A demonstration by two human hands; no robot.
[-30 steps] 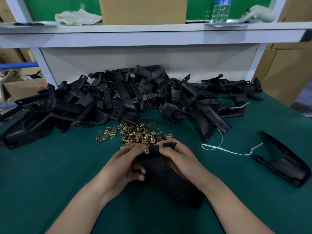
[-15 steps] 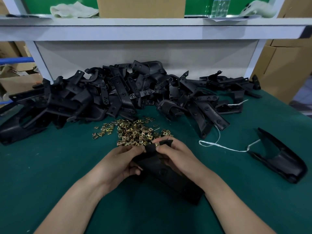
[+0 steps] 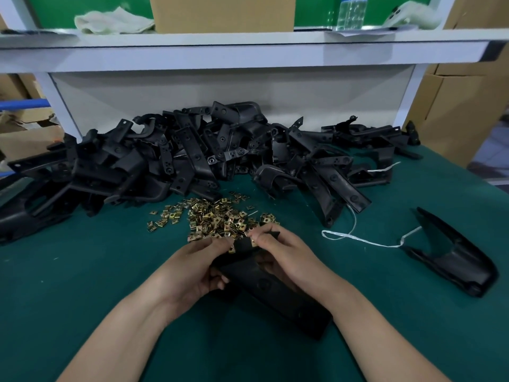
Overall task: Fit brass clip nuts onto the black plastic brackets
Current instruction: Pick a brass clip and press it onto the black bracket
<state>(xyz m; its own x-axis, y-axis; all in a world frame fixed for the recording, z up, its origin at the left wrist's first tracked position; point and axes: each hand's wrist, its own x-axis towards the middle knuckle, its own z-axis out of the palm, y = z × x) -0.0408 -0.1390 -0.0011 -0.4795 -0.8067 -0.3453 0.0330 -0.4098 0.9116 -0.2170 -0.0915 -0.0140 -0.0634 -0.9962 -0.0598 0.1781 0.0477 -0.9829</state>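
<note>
Just before the heap of small brass clip nuts (image 3: 217,219) on the green tabletop (image 3: 82,285), the left hand (image 3: 190,268) and right hand (image 3: 286,257) curl their fingers round the far end of the long black plastic bracket (image 3: 275,293), each pinching one nut there; the bracket looks stiff and light; best gripped near that end.

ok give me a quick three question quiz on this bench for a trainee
1. True or false: the left hand and the right hand both hold one black bracket.
2. The loose brass clip nuts lie: A) on the shelf; B) on the green mat between the bracket pile and the hands; C) in a cardboard box.
3. Fill in: the lone bracket next to the white string lies on the person's ____ side.
Key: 1 true; 2 B; 3 right.
</note>
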